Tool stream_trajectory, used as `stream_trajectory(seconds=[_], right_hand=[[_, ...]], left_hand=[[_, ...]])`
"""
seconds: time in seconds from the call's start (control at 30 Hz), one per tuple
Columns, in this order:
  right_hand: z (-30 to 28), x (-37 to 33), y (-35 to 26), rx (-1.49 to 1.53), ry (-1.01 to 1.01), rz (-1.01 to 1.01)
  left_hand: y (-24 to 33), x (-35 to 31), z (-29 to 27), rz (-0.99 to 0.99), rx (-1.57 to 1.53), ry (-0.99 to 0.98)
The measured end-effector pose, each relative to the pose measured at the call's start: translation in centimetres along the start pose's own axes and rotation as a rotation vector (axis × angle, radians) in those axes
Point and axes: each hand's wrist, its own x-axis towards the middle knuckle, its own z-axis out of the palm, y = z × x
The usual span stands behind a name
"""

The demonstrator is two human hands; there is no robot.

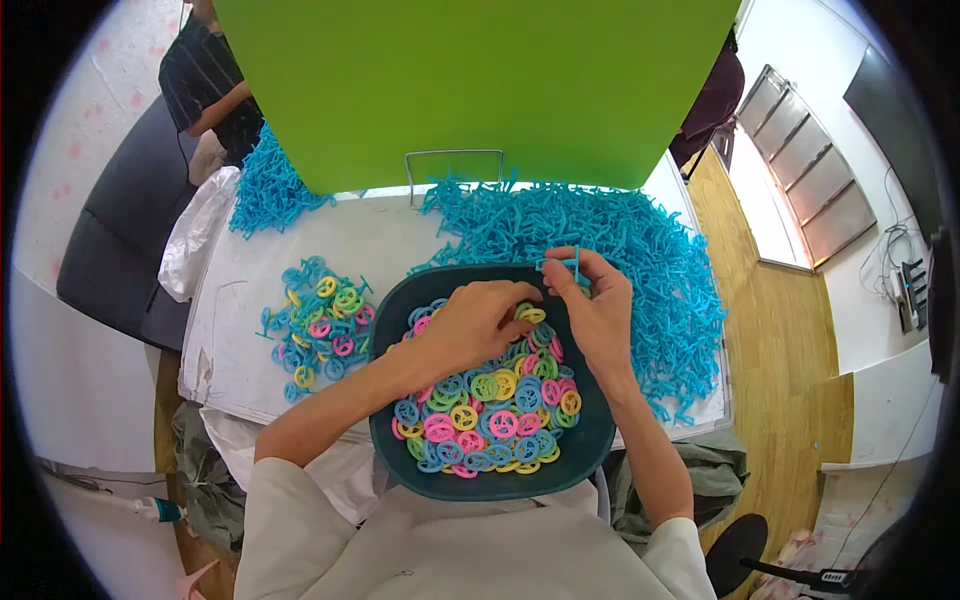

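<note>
A dark green basin (590, 462) close to my body holds many small spoked plastic wheels (503, 425) in pink, yellow, green and blue. Over its far part, my left hand (478, 322) has its fingers closed on a yellow wheel (530, 314). My right hand (598, 305), at the basin's far right rim, pinches a blue plastic stick with a crossbar (574, 264) between thumb and forefinger. The two pieces are apart. Behind and beside that hand spreads a large heap of similar blue sticks (650, 290).
Left of the basin, a small pile (318, 325) has wheels joined with blue sticks on the white tabletop (240, 325). Another blue heap (270, 190) lies at the far left. A green panel (470, 90) stands across the back, with a metal wire loop (455, 153) before it. Another person (208, 85) sits behind it.
</note>
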Motion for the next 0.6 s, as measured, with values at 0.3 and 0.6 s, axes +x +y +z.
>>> stream_trajectory(seconds=[0.3,0.6], right_hand=[[-0.1,-0.1,0.3,-0.057,0.022,0.012],[0.3,-0.3,-0.5,-0.094,-0.042,0.07]], left_hand=[[0.7,0.3,-1.9,-0.124,-0.296,0.278],[0.8,0.3,-1.5,-0.268,-0.77,0.248]])
